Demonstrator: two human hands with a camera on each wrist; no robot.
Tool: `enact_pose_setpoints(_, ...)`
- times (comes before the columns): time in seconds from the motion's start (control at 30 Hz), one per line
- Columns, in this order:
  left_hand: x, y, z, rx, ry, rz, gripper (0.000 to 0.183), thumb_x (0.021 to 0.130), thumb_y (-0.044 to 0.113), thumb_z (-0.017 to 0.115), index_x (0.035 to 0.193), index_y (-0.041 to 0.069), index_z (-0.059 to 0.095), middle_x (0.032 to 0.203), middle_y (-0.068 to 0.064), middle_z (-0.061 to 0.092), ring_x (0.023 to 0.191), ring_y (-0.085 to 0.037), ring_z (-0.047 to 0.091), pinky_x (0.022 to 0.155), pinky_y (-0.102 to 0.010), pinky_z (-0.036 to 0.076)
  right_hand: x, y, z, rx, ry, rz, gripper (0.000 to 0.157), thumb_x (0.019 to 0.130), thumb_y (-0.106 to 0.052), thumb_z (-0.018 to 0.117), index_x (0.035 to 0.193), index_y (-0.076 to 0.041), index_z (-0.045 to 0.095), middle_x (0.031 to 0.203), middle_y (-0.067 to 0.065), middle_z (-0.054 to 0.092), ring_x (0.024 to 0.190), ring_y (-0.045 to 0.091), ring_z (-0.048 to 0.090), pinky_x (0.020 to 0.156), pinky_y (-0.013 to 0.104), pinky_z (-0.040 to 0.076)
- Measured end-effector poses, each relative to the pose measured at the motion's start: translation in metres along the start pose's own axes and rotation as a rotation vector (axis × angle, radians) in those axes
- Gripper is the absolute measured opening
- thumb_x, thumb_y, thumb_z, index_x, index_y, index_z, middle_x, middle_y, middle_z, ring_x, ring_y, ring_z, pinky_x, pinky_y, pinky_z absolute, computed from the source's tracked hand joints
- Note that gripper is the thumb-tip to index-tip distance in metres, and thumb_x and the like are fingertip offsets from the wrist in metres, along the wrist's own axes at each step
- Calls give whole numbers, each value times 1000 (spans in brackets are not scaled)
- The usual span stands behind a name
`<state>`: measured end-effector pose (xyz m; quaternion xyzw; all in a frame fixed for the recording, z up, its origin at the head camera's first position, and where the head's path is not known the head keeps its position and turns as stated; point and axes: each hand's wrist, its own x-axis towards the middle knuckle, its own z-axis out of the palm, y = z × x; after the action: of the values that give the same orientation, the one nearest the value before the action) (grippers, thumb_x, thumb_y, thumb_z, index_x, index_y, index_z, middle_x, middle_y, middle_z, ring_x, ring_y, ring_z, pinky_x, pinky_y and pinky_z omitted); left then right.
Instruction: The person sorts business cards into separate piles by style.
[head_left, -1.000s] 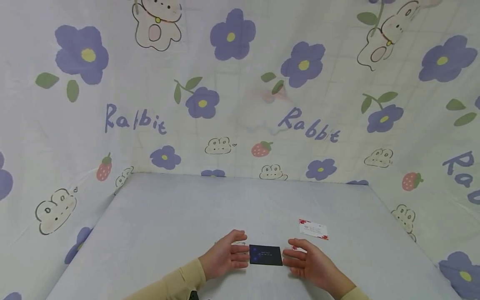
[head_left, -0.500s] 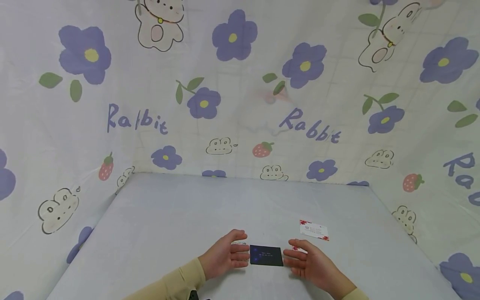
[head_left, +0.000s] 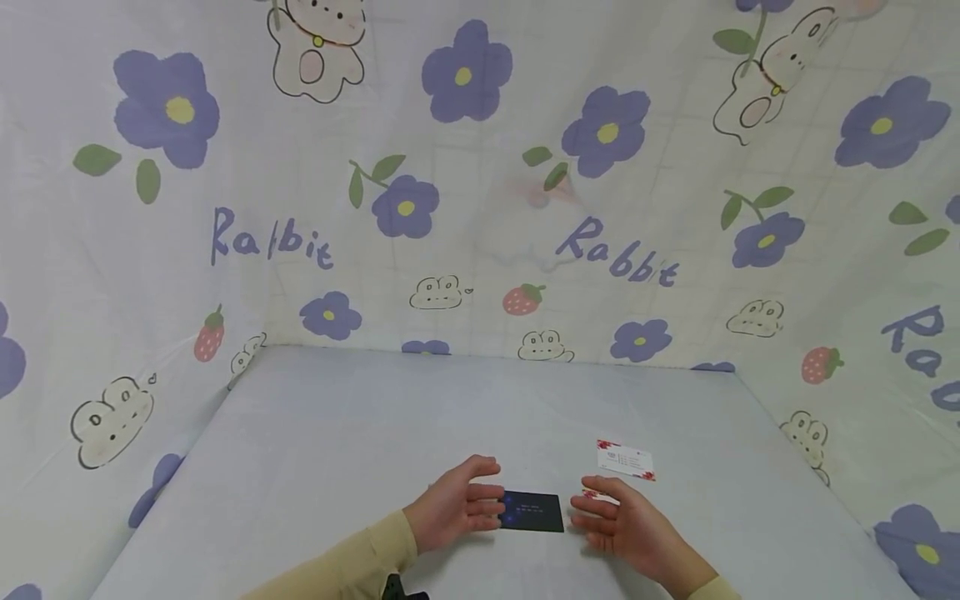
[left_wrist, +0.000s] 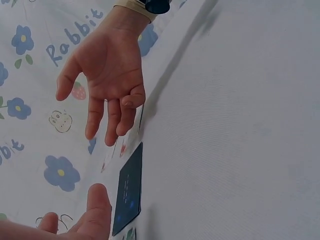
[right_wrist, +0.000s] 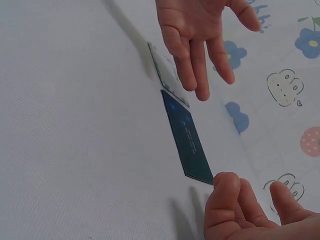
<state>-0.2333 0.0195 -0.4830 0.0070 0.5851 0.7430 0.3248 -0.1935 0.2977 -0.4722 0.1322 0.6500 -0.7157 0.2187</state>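
Observation:
A dark blue-black card (head_left: 536,511) with small pale print and blue spots lies flat on the white table. My left hand (head_left: 456,506) hovers at its left end, fingers relaxed, the tips overlapping the card's edge in the head view. On the other side my right hand (head_left: 632,527) is held with fingers extended and parted, a small gap from the card. Both palms face inward, and neither hand holds anything. In the right wrist view, a white card with leafy trim (right_wrist: 167,72) lies against the dark card's left end; my left hand hides it in the head view.
A white card with red floral corners (head_left: 626,460) lies beyond my right hand. Another red-and-white card (head_left: 592,494) is mostly hidden behind that hand's fingers. White cloth walls (head_left: 480,250) printed with flowers and rabbits enclose the table's back and sides.
My left hand has shifted slightly right, its fingertips now overlapping the dark card's left edge in view. My right hand has edged slightly away from the card. The cards stay put.

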Motion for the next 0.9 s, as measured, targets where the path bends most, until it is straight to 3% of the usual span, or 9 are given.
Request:
enact_pose_setpoints(0.23,17,5,13,-20,-106,58,77,102,47,48,158,-3,29,156,-36,37,143,-50,43,111,-52,48,-6,-6,-19,70,-22,-28,51,106,-48,47,146,-16,42,127,3,70,111,18,69,92,30,53)
enact_pose_setpoints(0.43,40,8,34,-71,-177,38,80,101,50,49,159,0,26,159,-35,32,147,-50,37,117,-55,41,-13,-9,-46,78,28,-48,40,107,-48,42,138,-22,46,123,-3,70,110,16,68,91,29,53)
enact_pose_setpoints(0.67,60,5,63,-66,-146,20,81,99,51,53,158,1,31,156,-35,38,144,-50,42,115,-55,44,-19,-7,-79,114,168,-22,60,106,-51,45,151,-15,29,113,-5,71,106,14,69,91,28,55)
enact_pose_setpoints(0.9,67,-3,79,-75,-80,-45,80,96,48,60,155,-1,37,149,-38,43,139,-53,46,111,-55,48,-26,-4,-101,115,228,22,59,106,-50,45,149,-13,30,106,-6,73,101,12,70,89,28,56)
